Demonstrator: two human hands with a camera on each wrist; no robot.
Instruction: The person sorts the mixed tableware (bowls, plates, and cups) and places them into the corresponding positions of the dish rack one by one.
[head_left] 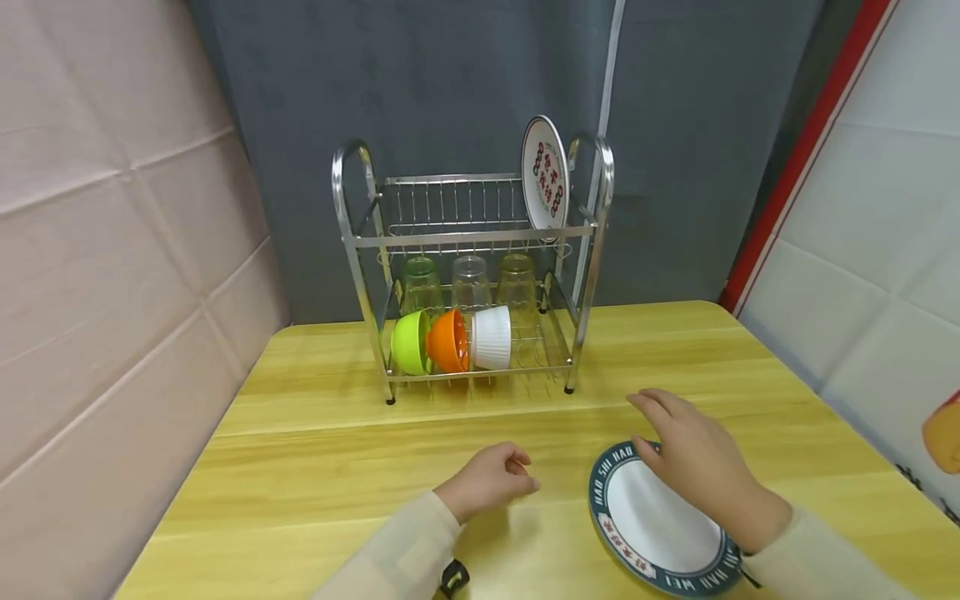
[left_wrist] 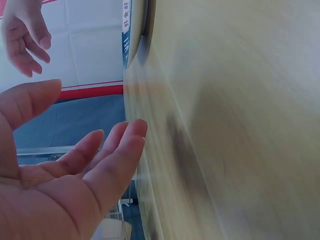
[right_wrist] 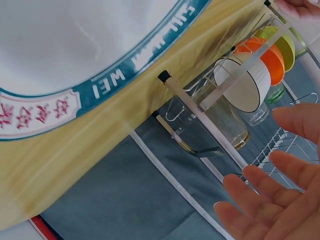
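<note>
Right hand (head_left: pixel 693 454) hovers over the far rim of the plate (head_left: pixel 652 525), fingers loosely spread, grip released; whether it touches the rim cannot be told. The plate lies flat near the front of the surface (head_left: pixel 300 467); its dark band reads "HAN SHI MEI". Left hand (head_left: pixel 491 477) rests just left of it, fingers relaxed, holding nothing. Behind stands a rack (head_left: pixel 472 267) with another plate (head_left: pixel 545 172), glasses and bowls.

The yellow wooden table (head_left: pixel 315 450) carries 1 dish rack (head_left: pixel 472 267) and 1 teal-rimmed plate (head_left: pixel 652 525).
</note>
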